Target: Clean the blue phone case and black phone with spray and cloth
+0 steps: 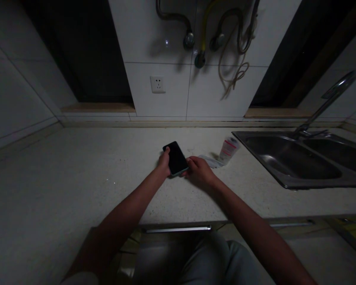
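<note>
A smartphone (177, 159) with a dark screen is held above the pale countertop (86, 170), tilted a little to the left. My left hand (164, 162) grips its left edge, the thumb lying over the front near the upper corner. At the lower right edge, my right hand (199, 169) has its fingers closed on the phone's corner; some of those fingers are hidden behind it. Just beyond my right hand, a crumpled clear wrapper (211, 161) lies on the counter beside a clear container with red print (229, 149).
To the right, a steel double sink (290, 158) is set into the counter, with a tall faucet (323, 103) behind it. A socket (158, 84) sits on the tiled wall, near hanging hoses (206, 31) and a tied cord (235, 77). Drawer handles (178, 229) run below the counter's front edge.
</note>
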`<state>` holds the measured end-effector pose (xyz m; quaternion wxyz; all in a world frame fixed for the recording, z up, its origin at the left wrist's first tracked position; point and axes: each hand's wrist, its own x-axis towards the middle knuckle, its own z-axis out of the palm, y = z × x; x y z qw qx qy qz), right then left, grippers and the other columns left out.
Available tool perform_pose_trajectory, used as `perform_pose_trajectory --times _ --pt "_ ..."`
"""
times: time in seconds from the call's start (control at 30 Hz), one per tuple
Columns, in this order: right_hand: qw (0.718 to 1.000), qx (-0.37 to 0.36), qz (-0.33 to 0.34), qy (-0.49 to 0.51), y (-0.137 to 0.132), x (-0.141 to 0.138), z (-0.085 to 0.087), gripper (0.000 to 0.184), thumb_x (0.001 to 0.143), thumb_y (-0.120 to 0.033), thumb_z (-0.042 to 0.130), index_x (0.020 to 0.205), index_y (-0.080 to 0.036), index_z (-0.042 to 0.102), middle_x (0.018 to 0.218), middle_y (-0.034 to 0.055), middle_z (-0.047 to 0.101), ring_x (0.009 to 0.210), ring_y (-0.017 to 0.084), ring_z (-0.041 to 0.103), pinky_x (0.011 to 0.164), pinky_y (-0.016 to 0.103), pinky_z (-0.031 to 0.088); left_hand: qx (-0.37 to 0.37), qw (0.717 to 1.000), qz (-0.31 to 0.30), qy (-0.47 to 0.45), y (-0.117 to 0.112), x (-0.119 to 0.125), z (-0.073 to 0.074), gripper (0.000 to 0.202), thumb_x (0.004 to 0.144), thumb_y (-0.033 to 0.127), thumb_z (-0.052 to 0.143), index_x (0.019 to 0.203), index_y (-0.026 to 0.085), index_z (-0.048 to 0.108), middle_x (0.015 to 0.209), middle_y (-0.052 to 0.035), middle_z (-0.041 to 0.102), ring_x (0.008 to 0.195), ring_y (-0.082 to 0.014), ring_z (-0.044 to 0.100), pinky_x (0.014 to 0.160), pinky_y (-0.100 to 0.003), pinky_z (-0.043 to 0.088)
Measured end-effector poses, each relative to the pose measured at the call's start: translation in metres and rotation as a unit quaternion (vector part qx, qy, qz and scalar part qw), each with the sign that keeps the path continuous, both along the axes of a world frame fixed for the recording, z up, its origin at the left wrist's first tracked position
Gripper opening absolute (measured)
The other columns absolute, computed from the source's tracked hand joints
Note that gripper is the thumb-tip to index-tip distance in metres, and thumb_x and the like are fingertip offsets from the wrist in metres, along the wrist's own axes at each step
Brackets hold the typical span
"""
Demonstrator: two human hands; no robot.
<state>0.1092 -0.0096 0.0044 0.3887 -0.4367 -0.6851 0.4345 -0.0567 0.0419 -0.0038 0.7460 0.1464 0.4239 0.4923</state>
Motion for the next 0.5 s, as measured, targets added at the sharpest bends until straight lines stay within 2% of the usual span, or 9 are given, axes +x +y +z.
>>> perform_pose_trajectory --times 0.1,0.2,0.33,0.5 --pt "1.0 -0.004 0.009 0.014 0.001 0.0 0.0 0.039 0.093 -0.057 0.045 0.081 -0.021 0.056 0.067 0.0053 0.071 0.059 0.018 0.068 0.057 0.028 0.052 0.0 0.999 -0.028 -0.023 -0.005 0.001 0.01 0.053 0.096 0.059 0.039 0.109 0.016 0.066 0.078 -0.0127 0.072 0.07 -0.0275 0.071 0.073 -0.046 0.058" --pt "0.999 0.031 0.004 -0.011 0.002 0.001 0.0 0.037 0.093 -0.053 0.045 0.081 -0.02 0.057 0.07 0.0047 0.07 0.065 0.018 0.068 0.061 0.028 0.052 -0.005 0.998 -0.029 -0.05 -0.009 0.002 0.016 0.056 0.097 0.056 0.037 0.115 0.012 0.065 0.081 -0.0146 0.073 0.073 -0.0301 0.072 0.076 -0.05 0.058" --pt "0.996 0.077 -0.013 -0.04 0.005 0.002 -0.002 0.036 0.093 -0.049 0.045 0.079 -0.02 0.06 0.073 0.0041 0.068 0.068 0.018 0.065 0.062 0.027 0.05 -0.002 0.998 -0.019 -0.064 -0.012 0.002 0.021 0.055 0.099 0.05 0.035 0.117 0.007 0.064 0.079 -0.0148 0.073 0.071 -0.029 0.071 0.075 -0.047 0.058" --pt "0.999 0.05 -0.021 -0.001 0.008 0.002 -0.004 0.035 0.091 -0.05 0.047 0.078 -0.019 0.058 0.069 0.0032 0.065 0.062 0.017 0.063 0.057 0.025 0.047 0.02 0.999 0.001 -0.035 -0.011 0.005 0.024 0.058 0.098 0.056 0.033 0.115 0.009 0.063 0.077 -0.0126 0.071 0.067 -0.026 0.07 0.07 -0.042 0.058"
